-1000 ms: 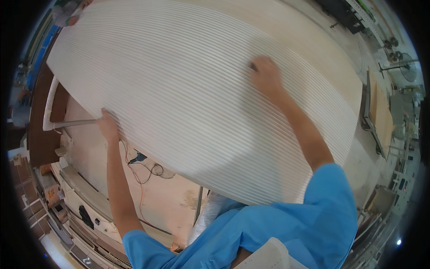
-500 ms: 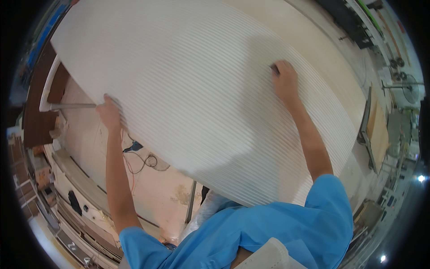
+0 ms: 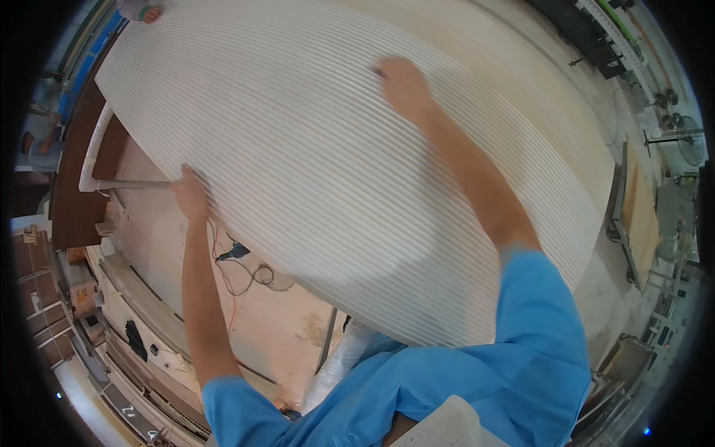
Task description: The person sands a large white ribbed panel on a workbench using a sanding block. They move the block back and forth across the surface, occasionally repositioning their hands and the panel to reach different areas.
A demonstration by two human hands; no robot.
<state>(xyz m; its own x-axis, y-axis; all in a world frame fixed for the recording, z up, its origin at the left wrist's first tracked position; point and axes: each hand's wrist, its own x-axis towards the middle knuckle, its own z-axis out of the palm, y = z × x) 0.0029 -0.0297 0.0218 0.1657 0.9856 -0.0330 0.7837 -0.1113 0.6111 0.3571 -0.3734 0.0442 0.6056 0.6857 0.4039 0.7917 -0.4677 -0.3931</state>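
Observation:
A large white ribbed panel (image 3: 298,171) spreads out in front of me, its fine grooves running lengthwise. My left hand (image 3: 192,195) grips the panel's left edge, thumb on the top face and fingers hidden under the rim. My right hand (image 3: 402,83) is over the far part of the panel, closed and smeared by motion. A small dark thing (image 3: 379,72) shows at its fingertips, its kind too blurred to tell.
Another person's hand (image 3: 151,13) rests at the panel's far left corner. A padded white support bar (image 3: 95,149) stands left of the panel. On the floor lie a blue power tool (image 3: 237,251) and looped cable (image 3: 262,275). A fan (image 3: 689,141) stands far right.
My right hand has swept forward and left over the ribbed panel with the small dark thing. My left hand keeps its grip on the edge. Another person's hand has come into view at the far corner.

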